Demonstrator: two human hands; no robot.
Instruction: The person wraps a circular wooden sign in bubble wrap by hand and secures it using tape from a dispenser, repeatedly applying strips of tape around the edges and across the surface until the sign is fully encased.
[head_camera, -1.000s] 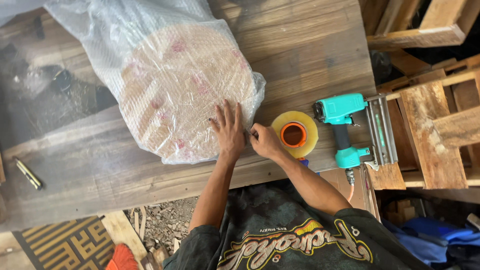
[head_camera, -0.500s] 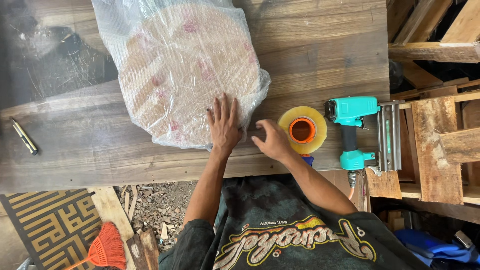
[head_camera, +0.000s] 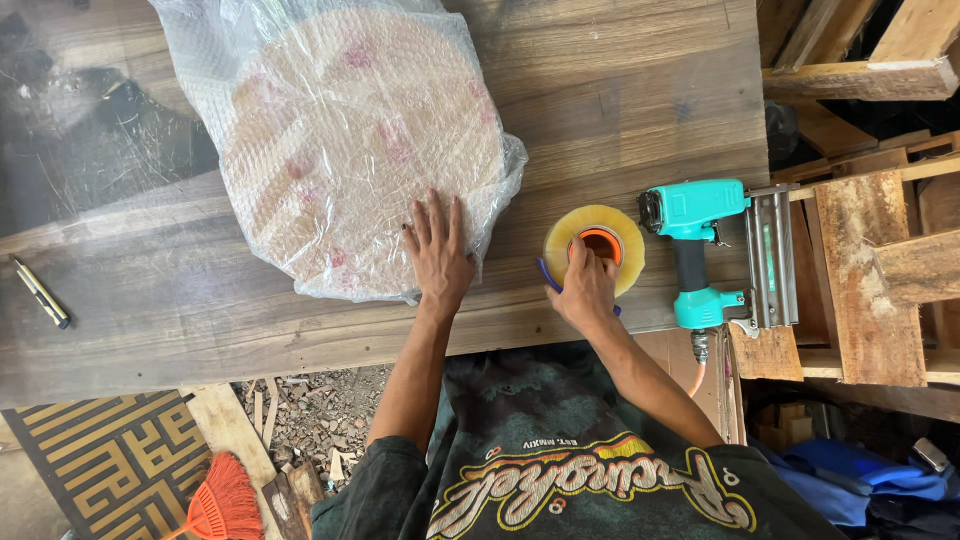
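Note:
A round woven disc wrapped in clear bubble wrap (head_camera: 350, 140) lies on the dark wooden table (head_camera: 620, 90). My left hand (head_camera: 438, 255) rests flat on the wrap's near edge, fingers spread. To its right my right hand (head_camera: 585, 285) grips a roll of yellowish packing tape (head_camera: 600, 232) with an orange core, fingers reaching into the core. A blue piece pokes out beside the roll under that hand.
A turquoise nail gun (head_camera: 705, 255) with a metal magazine lies right of the tape. Wooden pallets (head_camera: 870, 260) stand at the right. A black pen (head_camera: 40, 293) lies at the table's left. Below are a patterned mat (head_camera: 110, 460), an orange broom (head_camera: 225, 505) and wood scraps.
My right hand moved from the wrap's edge onto the tape roll and took hold of it. My left hand stayed pressed on the wrap.

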